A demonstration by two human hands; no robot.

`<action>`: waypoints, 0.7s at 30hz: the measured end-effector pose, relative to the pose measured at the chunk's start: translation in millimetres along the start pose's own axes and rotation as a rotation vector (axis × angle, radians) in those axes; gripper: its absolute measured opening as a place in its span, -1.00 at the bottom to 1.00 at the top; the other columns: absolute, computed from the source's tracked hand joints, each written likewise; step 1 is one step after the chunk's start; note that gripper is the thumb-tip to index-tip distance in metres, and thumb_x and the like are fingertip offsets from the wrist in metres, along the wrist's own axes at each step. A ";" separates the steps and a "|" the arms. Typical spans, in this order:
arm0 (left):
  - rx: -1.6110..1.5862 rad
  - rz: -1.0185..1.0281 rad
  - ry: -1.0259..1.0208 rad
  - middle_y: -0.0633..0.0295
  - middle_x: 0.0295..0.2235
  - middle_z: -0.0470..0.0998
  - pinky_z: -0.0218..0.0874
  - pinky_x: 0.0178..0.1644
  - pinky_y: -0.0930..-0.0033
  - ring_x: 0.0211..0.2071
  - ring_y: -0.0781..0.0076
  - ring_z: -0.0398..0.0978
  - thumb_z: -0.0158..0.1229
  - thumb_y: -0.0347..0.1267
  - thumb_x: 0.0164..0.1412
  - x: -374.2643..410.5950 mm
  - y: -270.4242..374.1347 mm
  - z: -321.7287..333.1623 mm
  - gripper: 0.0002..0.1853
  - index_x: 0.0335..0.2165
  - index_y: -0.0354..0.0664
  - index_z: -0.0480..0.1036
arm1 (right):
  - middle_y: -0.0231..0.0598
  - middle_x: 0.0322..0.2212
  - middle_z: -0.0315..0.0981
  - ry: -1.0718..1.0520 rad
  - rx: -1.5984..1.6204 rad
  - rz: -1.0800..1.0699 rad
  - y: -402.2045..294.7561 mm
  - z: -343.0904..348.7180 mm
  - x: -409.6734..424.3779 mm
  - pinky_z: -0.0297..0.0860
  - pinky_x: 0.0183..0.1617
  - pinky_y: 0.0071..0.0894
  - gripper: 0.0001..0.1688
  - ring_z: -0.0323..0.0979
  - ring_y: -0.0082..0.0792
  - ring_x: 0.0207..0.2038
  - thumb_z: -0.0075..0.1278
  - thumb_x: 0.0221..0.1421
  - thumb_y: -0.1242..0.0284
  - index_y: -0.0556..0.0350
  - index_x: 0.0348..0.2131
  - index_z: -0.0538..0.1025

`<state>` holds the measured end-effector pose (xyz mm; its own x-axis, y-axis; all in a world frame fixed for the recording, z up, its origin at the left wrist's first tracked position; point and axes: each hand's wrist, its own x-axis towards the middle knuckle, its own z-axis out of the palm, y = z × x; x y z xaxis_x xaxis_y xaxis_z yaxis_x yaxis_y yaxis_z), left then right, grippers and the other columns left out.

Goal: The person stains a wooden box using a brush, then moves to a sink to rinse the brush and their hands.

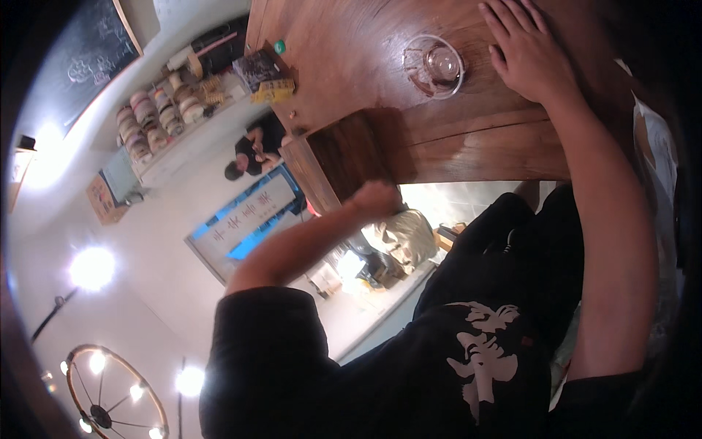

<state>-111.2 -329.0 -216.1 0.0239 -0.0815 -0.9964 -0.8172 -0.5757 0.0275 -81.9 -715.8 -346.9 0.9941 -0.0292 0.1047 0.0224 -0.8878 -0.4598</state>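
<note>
My right hand [526, 49] lies palm down on the brown wooden table [340, 49], holding nothing. Just left of its thumb stands a clear glass vessel [436, 67], round-rimmed and seen from above; its contents are hard to make out through the glare. My left hand [378, 197] is curled into a fist at the lower edge of a dark wooden box-like part [351, 153] adjoining the table. Blur and the hand's own back hide its fingertips, and nothing shows in it.
A green cap [279, 46], a dark box [256, 70] and a yellow packet [273, 90] sit at the table's far left edge. Beyond are a seated person [255, 151], stacked round items on a shelf [159, 120] and a framed sign [247, 214] bearing writing. A beige bag [408, 238] lies beside my legs.
</note>
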 end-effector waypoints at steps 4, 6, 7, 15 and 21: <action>-0.181 -0.165 0.018 -0.11 -0.43 0.56 0.41 -0.25 -0.01 -0.36 -0.08 0.56 0.08 -0.41 0.01 -4.8 5.3 -12.7 -0.81 -0.40 -0.28 0.54 | 0.00 0.25 0.07 0.034 -0.016 0.008 0.3 1.3 -4.8 -0.23 0.41 -0.01 -0.30 -0.07 -0.10 0.33 -0.12 0.13 0.22 0.30 0.16 0.29; -0.146 -0.326 0.023 -0.12 -0.42 0.56 0.41 -0.23 0.00 -0.35 -0.11 0.56 0.09 -0.37 0.03 -3.6 -34.8 -53.4 -0.79 -0.38 -0.29 0.55 | 0.00 0.25 0.07 0.052 -0.017 0.008 1.6 2.6 -6.8 -0.23 0.41 -0.01 -0.30 -0.06 -0.10 0.33 -0.12 0.13 0.22 0.30 0.15 0.29; -0.115 -0.393 0.033 -0.11 -0.40 0.56 0.41 -0.23 0.02 -0.35 -0.13 0.55 0.10 -0.35 0.05 -5.2 -60.2 -73.4 -0.77 -0.37 -0.29 0.55 | 0.00 0.25 0.08 0.058 -0.011 0.004 2.5 5.7 -8.3 -0.23 0.41 -0.01 -0.30 -0.06 -0.10 0.33 -0.12 0.12 0.22 0.30 0.15 0.29; 0.415 -0.021 0.129 0.03 -0.44 0.57 0.45 -0.35 0.15 -0.40 0.10 0.58 0.10 -0.40 0.01 -6.3 -76.0 -45.1 -0.86 -0.44 -0.20 0.54 | -0.01 0.26 0.06 0.068 -0.029 0.005 -1.3 4.2 -11.6 -0.22 0.42 -0.04 -0.29 -0.07 -0.10 0.33 -0.10 0.12 0.23 0.31 0.16 0.28; -0.121 0.123 0.238 -0.07 -0.45 0.54 0.39 -0.32 0.06 -0.39 -0.10 0.53 0.11 -0.38 0.00 -6.2 17.7 48.6 -0.87 -0.53 -0.23 0.49 | -0.02 0.27 0.04 0.056 -0.024 -0.005 -1.7 8.1 -9.9 -0.24 0.42 -0.05 -0.29 -0.08 -0.09 0.34 -0.11 0.13 0.22 0.30 0.17 0.26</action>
<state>-153.8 -299.1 -213.3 0.0750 -0.3368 -0.9386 -0.7482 -0.6412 0.1703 -90.9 -710.3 -354.3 0.9864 -0.0498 0.1567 0.0243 -0.8985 -0.4383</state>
